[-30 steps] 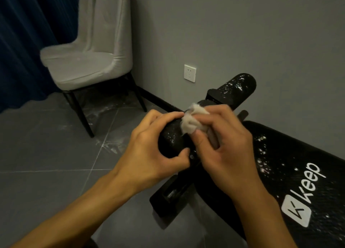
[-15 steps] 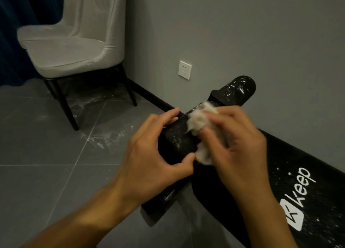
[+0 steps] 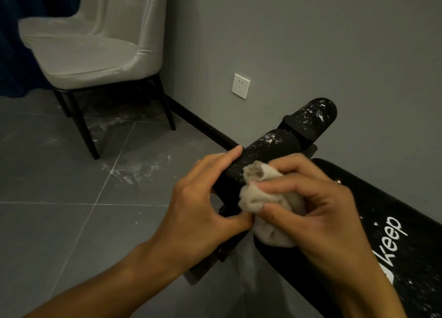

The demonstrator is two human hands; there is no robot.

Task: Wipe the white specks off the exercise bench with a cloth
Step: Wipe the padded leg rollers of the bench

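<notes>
A black exercise bench (image 3: 382, 210) marked "keep" is shown running from the lower right toward a grey wall (image 3: 311, 42). At its far end, a nearer roller (image 3: 270, 148) and a farther roller (image 3: 313, 117) are dotted with white specks (image 3: 269, 137). The nearer roller is gripped by the left hand (image 3: 198, 207), fingers curled over its top, thumb tucked beneath. A crumpled pale cloth (image 3: 258, 195) is bunched in the curled fingers of the right hand (image 3: 318, 212) and pressed against that roller, touching the left thumb. A white chair (image 3: 91, 54) and a wall socket (image 3: 240, 86) are seen beyond, above a grey tiled floor (image 3: 71, 222) smeared with white dust.
</notes>
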